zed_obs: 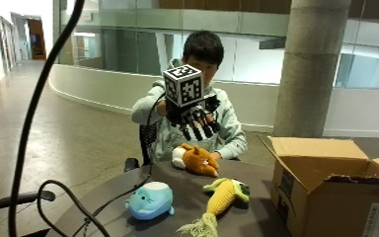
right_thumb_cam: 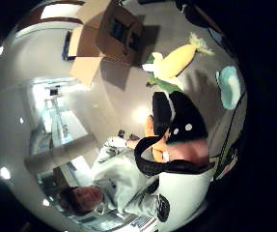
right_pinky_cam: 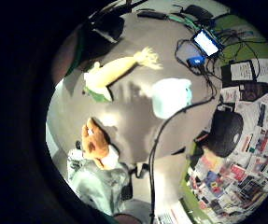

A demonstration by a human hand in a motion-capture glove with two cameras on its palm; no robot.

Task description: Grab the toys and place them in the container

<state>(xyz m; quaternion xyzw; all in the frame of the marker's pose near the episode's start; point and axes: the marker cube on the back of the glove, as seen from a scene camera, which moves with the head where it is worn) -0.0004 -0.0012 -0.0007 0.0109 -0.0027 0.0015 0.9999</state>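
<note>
Three plush toys lie on the dark round table (zed_obs: 255, 222). A brown and white plush animal (zed_obs: 197, 159) (right_pinky_cam: 95, 142) (right_thumb_cam: 153, 145) sits at the far edge, close to the person. Nearer the camera are a yellow corn plush with green leaves (zed_obs: 223, 196) (right_pinky_cam: 115, 72) (right_thumb_cam: 176, 60) and a light blue plush (zed_obs: 150, 200) (right_pinky_cam: 171, 96) (right_thumb_cam: 229, 86). My gloved right hand (zed_obs: 195, 118) hovers high above the brown toy, fingers straight and pointing down, holding nothing. An open cardboard box (zed_obs: 327, 187) (right_thumb_cam: 106, 34) stands on the table beside the corn plush.
A black cable (zed_obs: 78, 197) loops over the table's near side past the blue plush. In the little finger side view, more cables, a lit phone (right_pinky_cam: 206, 43) and a black bag (right_pinky_cam: 224, 133) lie beyond the table. A concrete pillar (zed_obs: 311, 64) rises behind the box.
</note>
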